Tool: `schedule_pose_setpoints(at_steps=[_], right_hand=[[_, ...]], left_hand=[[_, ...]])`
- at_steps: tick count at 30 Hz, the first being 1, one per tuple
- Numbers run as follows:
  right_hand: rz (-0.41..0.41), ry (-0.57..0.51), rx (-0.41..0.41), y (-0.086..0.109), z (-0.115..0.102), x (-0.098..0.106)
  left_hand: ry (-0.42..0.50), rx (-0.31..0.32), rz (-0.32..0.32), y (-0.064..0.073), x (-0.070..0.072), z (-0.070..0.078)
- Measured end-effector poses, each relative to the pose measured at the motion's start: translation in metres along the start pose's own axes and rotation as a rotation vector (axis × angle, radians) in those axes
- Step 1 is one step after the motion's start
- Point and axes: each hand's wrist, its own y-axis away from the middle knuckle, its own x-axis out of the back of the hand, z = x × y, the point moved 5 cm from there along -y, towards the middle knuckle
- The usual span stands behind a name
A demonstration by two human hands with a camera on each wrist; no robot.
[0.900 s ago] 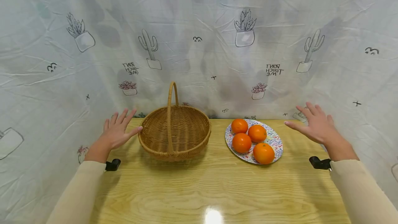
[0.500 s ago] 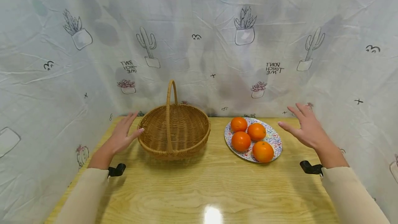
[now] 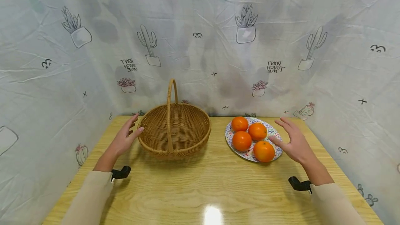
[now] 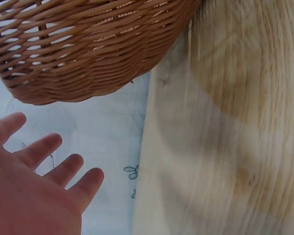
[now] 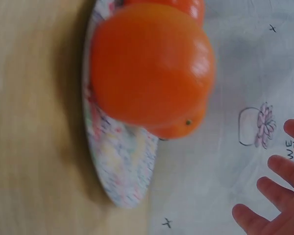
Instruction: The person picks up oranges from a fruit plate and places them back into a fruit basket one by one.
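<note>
A wicker basket (image 3: 187, 127) with a tall arched handle (image 3: 169, 124) stands at the back left of the table. My left hand (image 3: 123, 141) is beside its left rim, fingers spread and holding nothing; the left wrist view shows the fingers (image 4: 71, 169) apart from the weave (image 4: 98, 54). On the right, a speckled plate (image 3: 229, 136) bears several oranges (image 3: 242, 141). My right hand (image 3: 293, 141) hovers at the plate's right edge with relaxed fingers and nothing in it. In the right wrist view the nearest orange (image 5: 152, 63) is large, away from the fingers (image 5: 274, 193).
The wooden table (image 3: 187, 190) reaches back to a pale curtain (image 3: 200, 58) printed with potted plants, which also hangs at both sides. Black wrist cameras (image 3: 121, 173) are strapped on both forearms. Between basket and plate lies a strip of bare wood.
My right hand has moved left and inward, from beyond the plate to its right edge. My left hand has turned and drawn its fingers together beside the basket. Basket and oranges stay put.
</note>
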Motion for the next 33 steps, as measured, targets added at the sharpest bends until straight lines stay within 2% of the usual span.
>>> schedule_pose_setpoints(at_steps=[8, 12, 17, 24, 29, 33], right_hand=[[-0.043, -0.104, -0.076, 0.016, 0.001, -0.019], [-0.068, -0.149, -0.099, 0.024, 0.004, -0.029], [-0.094, -0.215, -0.123, 0.03, 0.009, -0.041], [-0.148, -0.245, -0.184, 0.035, 0.015, -0.052], [-0.167, -0.316, -0.198, 0.035, 0.018, -0.057], [-0.17, -0.317, -0.196, 0.035, 0.019, -0.06]], left_hand=[[0.104, 0.066, -0.022, 0.002, 0.003, -0.009], [0.187, 0.058, -0.042, 0.0, 0.004, -0.01], [0.228, 0.046, -0.058, -0.003, 0.007, -0.013], [0.319, 0.028, -0.139, -0.004, 0.006, -0.018], [0.36, 0.038, -0.173, -0.004, 0.005, -0.017], [0.39, 0.066, -0.175, -0.005, 0.004, -0.018]])
